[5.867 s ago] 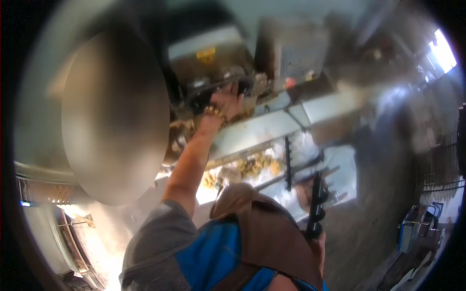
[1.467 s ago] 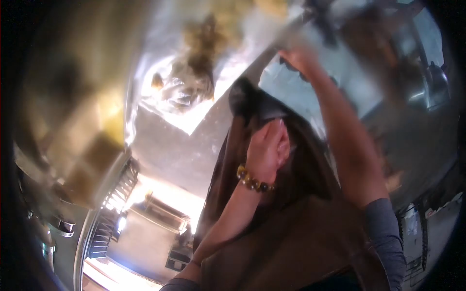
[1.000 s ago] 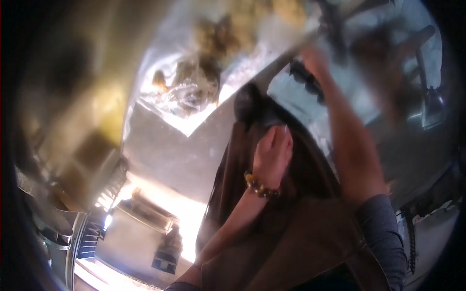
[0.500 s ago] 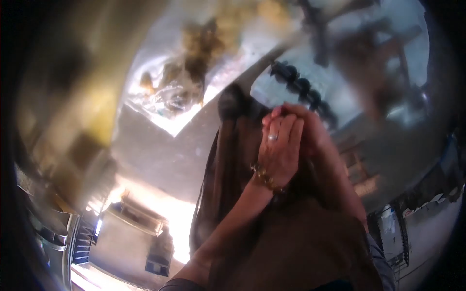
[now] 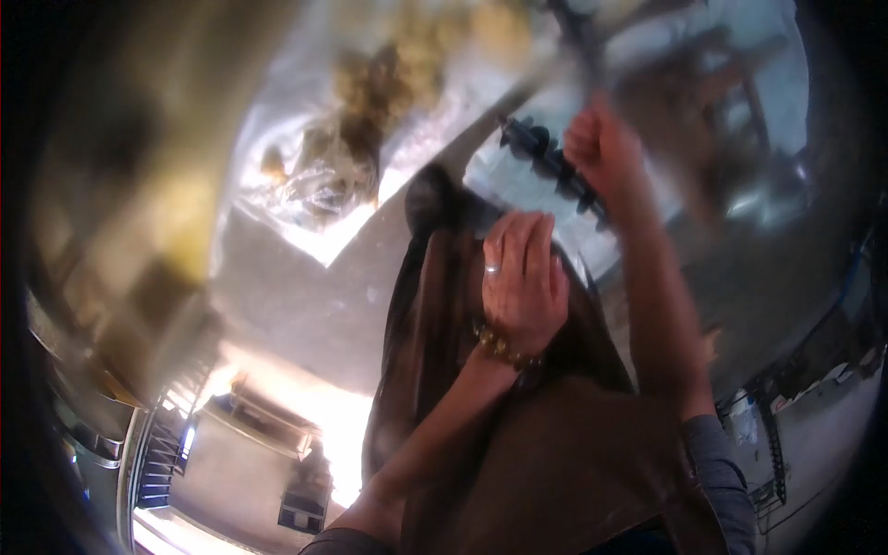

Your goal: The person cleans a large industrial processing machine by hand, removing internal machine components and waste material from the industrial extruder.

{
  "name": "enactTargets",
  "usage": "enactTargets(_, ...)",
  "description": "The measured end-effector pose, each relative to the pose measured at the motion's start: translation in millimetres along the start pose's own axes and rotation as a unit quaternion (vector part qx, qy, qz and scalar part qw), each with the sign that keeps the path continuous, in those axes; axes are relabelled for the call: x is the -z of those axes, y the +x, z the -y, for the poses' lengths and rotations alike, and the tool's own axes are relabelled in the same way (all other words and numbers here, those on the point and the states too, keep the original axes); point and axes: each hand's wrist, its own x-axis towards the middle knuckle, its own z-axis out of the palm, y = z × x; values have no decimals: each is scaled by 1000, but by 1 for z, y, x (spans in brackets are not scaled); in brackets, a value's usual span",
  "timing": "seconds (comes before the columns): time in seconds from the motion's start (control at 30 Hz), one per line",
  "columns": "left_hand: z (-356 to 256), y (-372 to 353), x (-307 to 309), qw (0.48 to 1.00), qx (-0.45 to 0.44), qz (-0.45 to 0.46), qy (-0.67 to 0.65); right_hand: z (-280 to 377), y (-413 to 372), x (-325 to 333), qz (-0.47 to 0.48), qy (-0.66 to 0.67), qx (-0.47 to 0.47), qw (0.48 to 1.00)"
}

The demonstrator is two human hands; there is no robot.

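My left hand (image 5: pixel 525 287) is over the brown apron (image 5: pixel 555 453) on my lap, its back to the camera. It wears a ring and a beaded bracelet (image 5: pixel 504 346). Its fingers are bent and pressed together; whatever lies under them is hidden. Raised to the upper right, my right hand (image 5: pixel 603 153) is closed, somewhat blurred, and apart from the left. I cannot make out what is in its fingers. Beside it, a row of dark rounded shapes (image 5: pixel 546 162) runs diagonally over a pale sheet (image 5: pixel 490 176).
At the upper left, a clear plastic bag (image 5: pixel 319 199) holds brownish pieces, with blurred yellow-brown clumps (image 5: pixel 398 79) beyond. A blurred brown object (image 5: pixel 703 120) stands at the upper right. A dark railing (image 5: pixel 162 462) shows at the lower left.
My right hand has parted from my left and moved up and away, with its forearm now stretched out. My left hand has shifted slightly left and down.
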Motion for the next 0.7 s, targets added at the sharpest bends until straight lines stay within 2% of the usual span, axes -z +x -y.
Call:
enactTargets(0.03,1,0,2,1000,1,-3,0,4,10,-11,-26,-9,16,999)
enactTargets(0.07,1,1,5,1000,6,-1,2,6,42,16,122,-66,25,990)
enactTargets(0.1,2,1,8,1000,11,0,5,6,52,10,124,-68,23,990)
enactTargets(0.17,7,1,11,1000,8,-7,4,4,71,-2,216,-156,192,945)
enactTargets(0.2,10,1,14,1000,4,-11,2,3,82,-8,220,-157,191,944)
enactTargets(0.3,19,3,24,1000,3,-25,1,1,117,-30,1,-200,154,968)
enactTargets(0.43,29,6,40,999,9,-37,11,-11,161,-33,-41,-314,237,918)
enactTargets(0.7,43,6,52,999,43,-28,-5,-5,202,-29,-63,-431,207,876)
